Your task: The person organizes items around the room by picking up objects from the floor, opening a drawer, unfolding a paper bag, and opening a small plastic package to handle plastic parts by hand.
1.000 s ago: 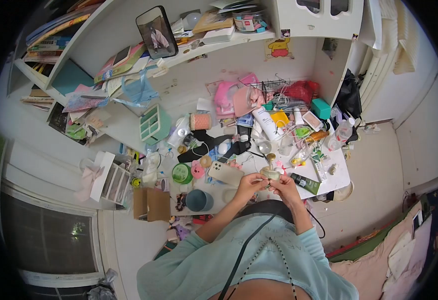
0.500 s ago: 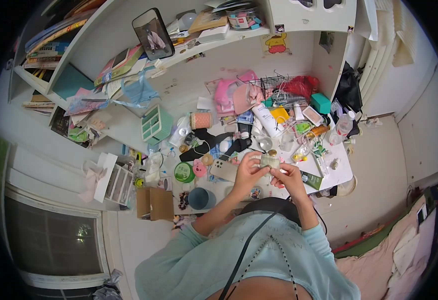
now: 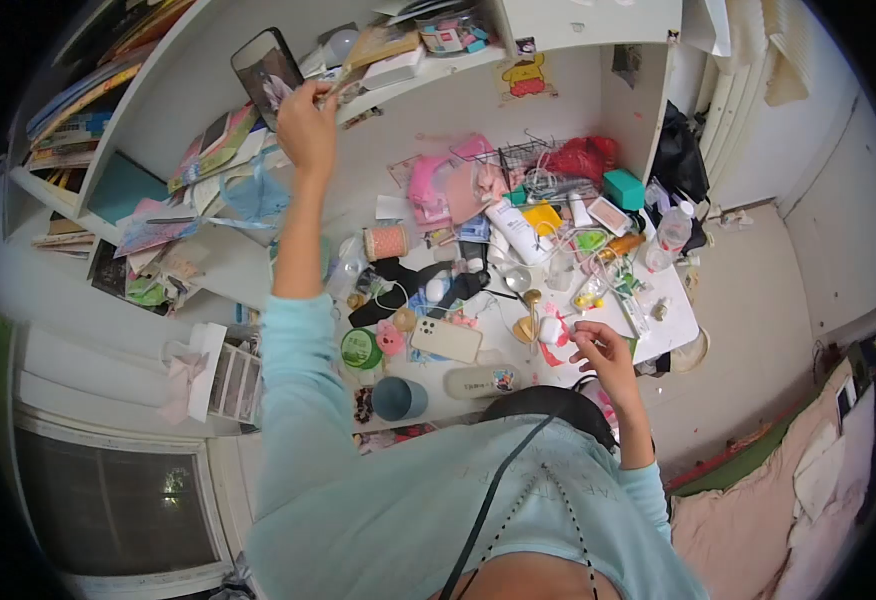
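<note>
Phone [image 3: 259, 75], long axis toward upper-left

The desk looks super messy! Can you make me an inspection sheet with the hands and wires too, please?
Surface: white desk, crowded, some bare patches.
Job's things: dark-framed panel beside the left hand; small white case near the right hand.
Clutter: beige phone, green tub, blue cup, white bottle.
Hands: left raised at the shelf, grip unclear; right over the desk, loosely open, nothing seen in it.
Cables: black cord down the shirt.
Surroundings: window at lower left, pink bedding at lower right.
</note>
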Available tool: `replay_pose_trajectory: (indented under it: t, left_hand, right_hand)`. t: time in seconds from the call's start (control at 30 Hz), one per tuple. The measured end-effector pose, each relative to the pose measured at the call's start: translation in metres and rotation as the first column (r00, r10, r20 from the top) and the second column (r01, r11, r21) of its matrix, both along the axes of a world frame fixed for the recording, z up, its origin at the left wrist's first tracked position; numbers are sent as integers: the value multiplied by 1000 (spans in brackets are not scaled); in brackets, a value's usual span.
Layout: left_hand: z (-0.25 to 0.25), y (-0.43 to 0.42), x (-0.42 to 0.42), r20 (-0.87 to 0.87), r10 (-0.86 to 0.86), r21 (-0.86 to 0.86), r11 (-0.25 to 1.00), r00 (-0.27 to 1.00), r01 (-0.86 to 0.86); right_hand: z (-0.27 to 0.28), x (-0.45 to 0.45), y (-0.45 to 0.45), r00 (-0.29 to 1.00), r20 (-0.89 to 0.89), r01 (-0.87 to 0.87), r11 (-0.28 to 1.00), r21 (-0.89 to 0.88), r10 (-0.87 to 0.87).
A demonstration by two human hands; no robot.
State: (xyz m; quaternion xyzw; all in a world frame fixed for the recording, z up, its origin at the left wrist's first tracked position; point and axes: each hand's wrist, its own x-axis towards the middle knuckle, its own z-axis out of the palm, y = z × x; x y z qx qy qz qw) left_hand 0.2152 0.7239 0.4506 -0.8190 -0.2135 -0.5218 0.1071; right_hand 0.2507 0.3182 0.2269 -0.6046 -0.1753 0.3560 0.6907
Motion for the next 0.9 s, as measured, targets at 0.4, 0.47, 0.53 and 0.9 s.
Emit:
replay_pose_trajectory:
  t: [0.4, 0.47, 0.53, 0.9]
  left_hand:
    - [-5, 61, 28, -443, 257, 86, 966, 859, -245]
    - [-1, 68, 28, -490, 220, 86, 975, 844, -204]
    - [-1, 81, 25, -518, 194, 91, 981, 833, -172]
    - [-21, 107, 20, -488, 167, 57, 985, 857, -160]
  right_hand:
    - [-29, 2, -74, 958, -74, 273, 960, -58, -277]
    - [-39, 7, -91, 940, -46, 331, 938, -106, -337]
    - [-47, 10, -104, 921, -26, 383, 915, -128, -389]
    - [-72, 21, -98, 940, -99, 301, 931, -204, -326]
